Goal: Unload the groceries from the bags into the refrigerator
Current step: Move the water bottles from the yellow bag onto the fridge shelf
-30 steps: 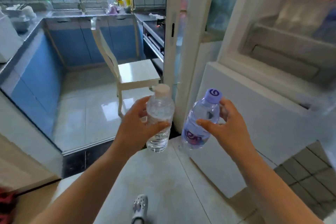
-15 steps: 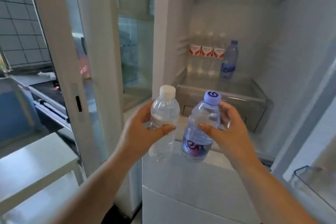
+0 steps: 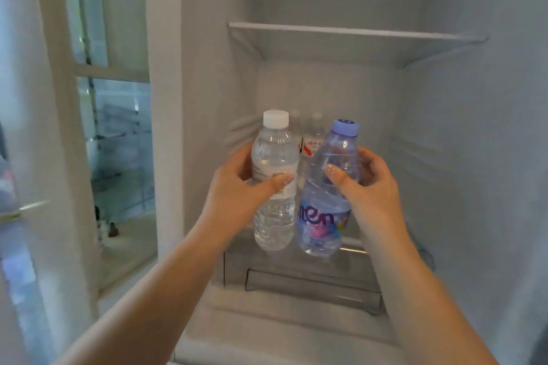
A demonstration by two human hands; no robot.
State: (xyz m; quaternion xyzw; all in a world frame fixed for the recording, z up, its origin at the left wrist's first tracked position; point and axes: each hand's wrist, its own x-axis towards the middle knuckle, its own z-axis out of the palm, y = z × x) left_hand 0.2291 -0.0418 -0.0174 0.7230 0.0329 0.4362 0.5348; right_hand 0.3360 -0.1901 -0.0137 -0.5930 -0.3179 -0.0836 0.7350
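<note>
Facing the open refrigerator (image 3: 444, 157), you hold both bottles upright above its lower shelf (image 3: 353, 246), your left hand (image 3: 237, 190) wrapped round the clear bottle (image 3: 274, 187), your right hand (image 3: 373, 187) round the blue-capped bottle (image 3: 329, 187), the stored bottles (image 3: 311, 142) straight behind them.

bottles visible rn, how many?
4: white-capped bottle in left hand, purple-capped bottle in right hand, two red-labelled bottles behind. More may be hidden.

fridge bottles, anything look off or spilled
Nothing spilled. Both held bottles are capped: the clear bottle in the left hand is upright, the blue bottle in the right hand leans left. Nothing else stands out.
</note>
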